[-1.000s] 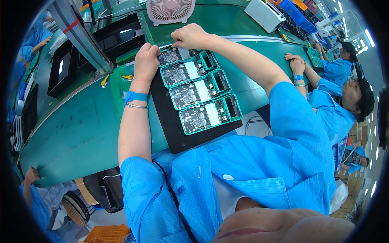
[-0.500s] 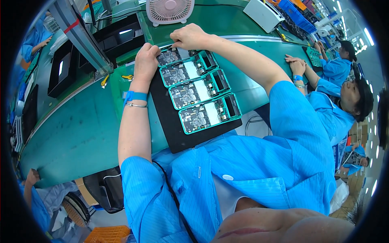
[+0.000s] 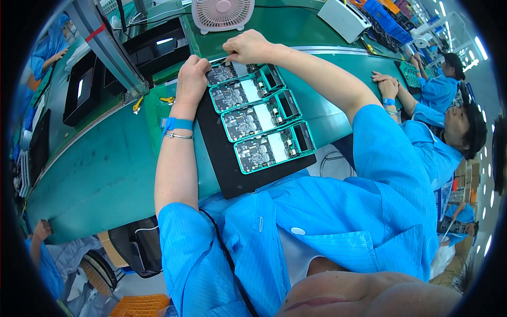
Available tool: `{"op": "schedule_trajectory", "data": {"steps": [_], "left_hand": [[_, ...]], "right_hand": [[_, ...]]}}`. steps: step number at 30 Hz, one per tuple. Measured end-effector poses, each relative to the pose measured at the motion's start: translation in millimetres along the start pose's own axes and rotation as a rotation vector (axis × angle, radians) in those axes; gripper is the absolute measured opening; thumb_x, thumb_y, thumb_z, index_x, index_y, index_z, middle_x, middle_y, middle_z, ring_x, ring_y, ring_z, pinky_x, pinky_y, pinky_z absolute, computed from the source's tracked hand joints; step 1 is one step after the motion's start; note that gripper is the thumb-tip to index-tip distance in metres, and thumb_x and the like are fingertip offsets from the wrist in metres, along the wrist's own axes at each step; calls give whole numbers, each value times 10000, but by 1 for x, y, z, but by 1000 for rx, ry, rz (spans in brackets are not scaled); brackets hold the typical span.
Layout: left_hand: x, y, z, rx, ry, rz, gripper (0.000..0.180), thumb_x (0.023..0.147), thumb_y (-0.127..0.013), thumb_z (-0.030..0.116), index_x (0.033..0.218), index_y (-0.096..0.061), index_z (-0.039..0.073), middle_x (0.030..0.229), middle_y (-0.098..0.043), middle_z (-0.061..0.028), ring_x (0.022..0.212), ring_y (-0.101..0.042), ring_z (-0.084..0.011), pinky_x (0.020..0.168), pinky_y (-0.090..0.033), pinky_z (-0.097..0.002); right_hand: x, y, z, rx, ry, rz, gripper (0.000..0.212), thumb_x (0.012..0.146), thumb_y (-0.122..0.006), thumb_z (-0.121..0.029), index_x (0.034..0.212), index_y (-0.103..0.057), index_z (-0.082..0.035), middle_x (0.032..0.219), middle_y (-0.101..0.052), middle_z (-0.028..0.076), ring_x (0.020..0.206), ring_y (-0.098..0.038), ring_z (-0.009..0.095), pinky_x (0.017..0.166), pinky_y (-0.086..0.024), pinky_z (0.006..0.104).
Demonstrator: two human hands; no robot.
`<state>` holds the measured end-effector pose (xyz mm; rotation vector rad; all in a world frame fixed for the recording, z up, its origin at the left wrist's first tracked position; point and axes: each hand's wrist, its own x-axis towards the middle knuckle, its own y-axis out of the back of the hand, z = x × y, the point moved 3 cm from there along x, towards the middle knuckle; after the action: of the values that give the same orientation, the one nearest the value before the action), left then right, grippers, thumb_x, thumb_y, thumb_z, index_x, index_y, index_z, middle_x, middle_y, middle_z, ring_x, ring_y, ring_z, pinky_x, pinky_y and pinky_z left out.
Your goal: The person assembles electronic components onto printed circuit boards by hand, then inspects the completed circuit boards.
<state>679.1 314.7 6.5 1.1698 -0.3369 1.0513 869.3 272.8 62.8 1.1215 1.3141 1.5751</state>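
Left hand and right hand are sitting by the far board
Fingers are looking bent; can't tell if they're gripping

Left bare hand: curled at the left end of the farthest teal-framed rectangular circuit-board unit.
Right bare hand: bent down at that unit's far edge — grip unclear.
Flat black mat: beneath three more such units.
Pale-pink plastic fan: beyond the hands.
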Motion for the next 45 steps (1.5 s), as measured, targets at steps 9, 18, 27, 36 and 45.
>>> {"op": "schedule_trajectory", "data": {"steps": [9,18,27,36,45], "left_hand": [[2,1,2,49,-54,-33,63,796,-685,17,806,-624,31,820,-539,-135,791,-611,-339,685,-500,-439],[-1,17,31,14,-40,-108,62,790,-686,14,810,-631,34,859,-570,-147,826,-621,-371,716,-511,-465],[-43,55,94,-173,102,30,46,866,-706,22,903,-679,24,874,-593,-136,807,-635,-326,700,-516,-391],[-65,42,110,-33,36,24,50,842,-701,12,869,-673,44,852,-587,-112,809,-642,-311,693,-521,-405],[-76,46,103,41,-39,-21,93,771,-649,-19,818,-670,58,810,-563,-102,796,-626,-296,704,-518,-418]], "right_hand": [[-1,0,3,18,-3,6,296,823,-751,-380,766,-616,-123,701,-659,54,705,-669,282,620,-499,445],[-24,26,-10,33,54,41,299,818,-751,-325,760,-566,-97,721,-617,59,718,-644,294,619,-483,435],[-90,72,-34,181,88,79,245,852,-724,-321,810,-663,-88,854,-675,57,817,-686,284,707,-517,428],[-107,47,-56,88,47,96,253,852,-714,-346,795,-691,-100,832,-678,48,805,-693,287,685,-526,429],[-102,40,-72,79,33,24,267,853,-708,-348,791,-679,-89,846,-686,47,818,-695,290,695,-530,438]]}}
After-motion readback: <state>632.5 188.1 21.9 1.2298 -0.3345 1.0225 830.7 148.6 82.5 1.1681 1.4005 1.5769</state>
